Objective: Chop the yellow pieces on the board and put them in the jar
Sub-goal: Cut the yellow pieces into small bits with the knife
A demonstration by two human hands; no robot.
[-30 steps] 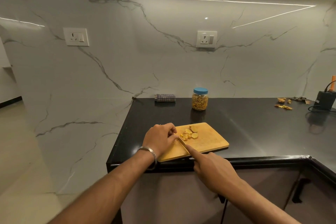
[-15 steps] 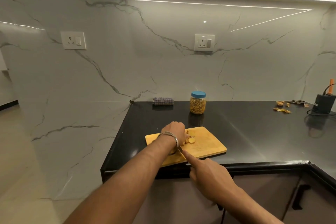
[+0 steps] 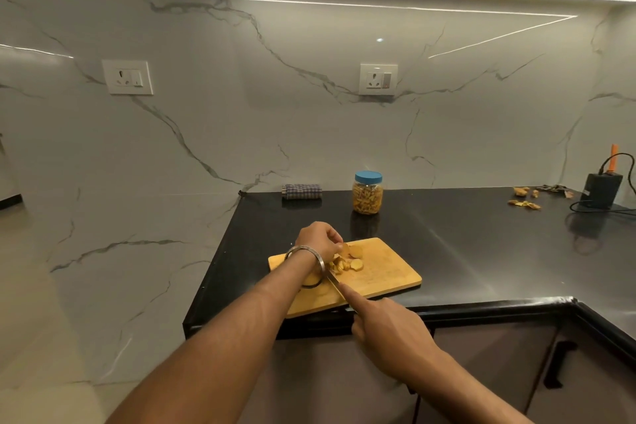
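A wooden chopping board [image 3: 382, 272] lies near the front edge of the black counter. Yellow slices [image 3: 347, 260] are piled on its left half. My left hand [image 3: 318, 239], a metal bangle on its wrist, curls over the pile and pinches a slice with its fingertips. My right hand [image 3: 389, 327] grips a knife [image 3: 333, 280], index finger stretched along the blade's back; the handle is hidden in my fist. The blade points at the pile, partly hidden by my left wrist. A clear jar [image 3: 367, 194] with a blue lid, full of yellow pieces, stands behind the board with the lid on.
A folded checked cloth [image 3: 301, 191] lies against the marble wall, left of the jar. Peel scraps [image 3: 525, 203] and a black adapter with cable [image 3: 600, 194] sit at the far right. The counter's left end [image 3: 213, 272] drops to the floor.
My left hand has shifted right and forward over the yellow pile, its wrist crossing above the blade. The right hand and knife have stayed almost in place.
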